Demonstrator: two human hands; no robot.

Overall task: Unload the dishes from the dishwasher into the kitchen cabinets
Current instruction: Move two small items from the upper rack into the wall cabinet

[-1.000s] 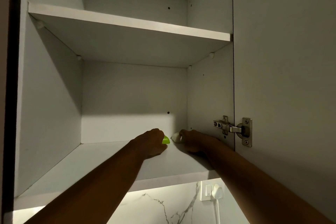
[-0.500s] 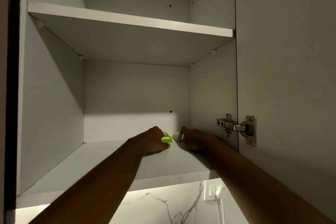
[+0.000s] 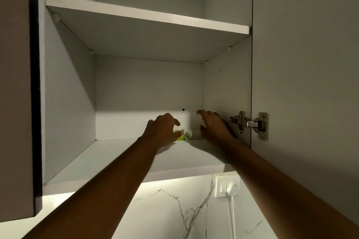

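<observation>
Both my arms reach up into an open white wall cabinet. On its lower shelf point(image 3: 120, 161), near the back right corner, lie a small lime-green item point(image 3: 181, 137) and a small white item point(image 3: 190, 134), side by side. My left hand point(image 3: 162, 129) hovers just left of and above the green item, fingers loosely spread, holding nothing. My right hand point(image 3: 213, 125) is raised just right of the white item, fingers straight and apart. Both items are partly hidden behind my hands.
The upper shelf point(image 3: 147, 15) spans the cabinet above. The cabinet door point(image 3: 307, 83) stands open on the right, with a metal hinge point(image 3: 250, 123). A dark panel point(image 3: 17, 93) borders the left. Below, on a marble backsplash, sits a wall socket with a white plug point(image 3: 227, 187).
Both hands let go of the green and white items and lifted off them, fingers spreading. The two items now lie on the lower shelf.
</observation>
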